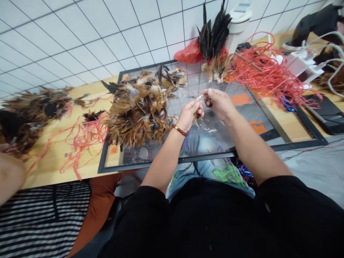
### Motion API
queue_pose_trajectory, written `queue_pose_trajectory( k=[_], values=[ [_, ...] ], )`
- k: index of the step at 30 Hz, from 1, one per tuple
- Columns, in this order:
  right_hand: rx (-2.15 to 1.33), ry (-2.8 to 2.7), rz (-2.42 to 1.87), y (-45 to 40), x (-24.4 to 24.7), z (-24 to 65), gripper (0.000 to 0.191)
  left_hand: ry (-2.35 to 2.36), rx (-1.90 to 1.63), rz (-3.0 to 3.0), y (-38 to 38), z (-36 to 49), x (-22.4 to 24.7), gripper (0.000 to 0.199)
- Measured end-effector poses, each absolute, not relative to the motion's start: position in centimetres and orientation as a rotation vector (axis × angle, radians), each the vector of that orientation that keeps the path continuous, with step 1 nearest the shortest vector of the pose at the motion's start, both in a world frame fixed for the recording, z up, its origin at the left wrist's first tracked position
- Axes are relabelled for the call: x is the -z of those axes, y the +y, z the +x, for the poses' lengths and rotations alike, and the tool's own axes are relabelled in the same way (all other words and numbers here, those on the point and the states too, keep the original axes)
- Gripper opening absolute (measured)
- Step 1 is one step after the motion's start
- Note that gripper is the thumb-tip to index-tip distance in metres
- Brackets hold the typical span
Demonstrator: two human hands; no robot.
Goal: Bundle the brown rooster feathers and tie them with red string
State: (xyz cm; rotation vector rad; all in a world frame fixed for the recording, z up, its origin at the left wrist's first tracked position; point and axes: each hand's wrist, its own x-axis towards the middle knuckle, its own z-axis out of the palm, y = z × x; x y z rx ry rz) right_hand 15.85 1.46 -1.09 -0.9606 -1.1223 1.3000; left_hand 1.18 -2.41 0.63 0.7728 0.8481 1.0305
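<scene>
My left hand, with a beaded bracelet at its wrist, pinches a small bunch of brown feathers over the black-framed glass panel. The feather tips hang below the fingers and the pale quill ends stick up. Close by on the right, my right hand has its fingers pressed together near the quill ends; what it holds, if anything, is too small to make out. A large pile of brown feathers lies on the glass to the left of my hands.
Red plastic string is heaped at the back right, near white chargers. Black feathers stand by a red bag. More string lies left. A person in stripes sits at left.
</scene>
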Motion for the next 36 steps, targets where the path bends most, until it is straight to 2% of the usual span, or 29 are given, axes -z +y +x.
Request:
queue_pose_trajectory(
  k=[7,18,20,26,28,33,36],
  values=[
    [-1.348,-1.231,-0.869,0.1,0.5,14.8,0.055,0.843,-1.058,0.759,-2.3,1.3,-0.7,0.032],
    [-1.418,-1.299,-0.858,-0.2,0.3,15.0,0.047,0.859,-1.016,0.751,-2.2,1.6,-0.5,0.034],
    [-1.321,-1.33,-0.888,0.2,0.6,15.2,0.047,0.857,-1.045,0.725,-2.1,1.4,-0.7,0.035],
    [-0.632,-1.214,-1.109,2.7,2.4,17.5,0.04,0.722,-1.392,0.525,-0.8,-1.3,-2.1,0.037],
    [-0.566,-1.219,-1.165,3.4,3.2,18.3,0.034,0.705,-1.445,0.45,-0.5,-2.0,-2.3,0.038],
    [-0.655,-1.514,-1.397,4.3,3.1,17.4,0.017,0.757,-1.382,0.407,-0.4,-1.3,-1.6,0.037],
    [-0.513,-1.746,-1.563,5.8,1.5,15.3,0.02,0.842,-1.363,0.487,-0.6,-0.1,-0.7,0.035]
  ],
)
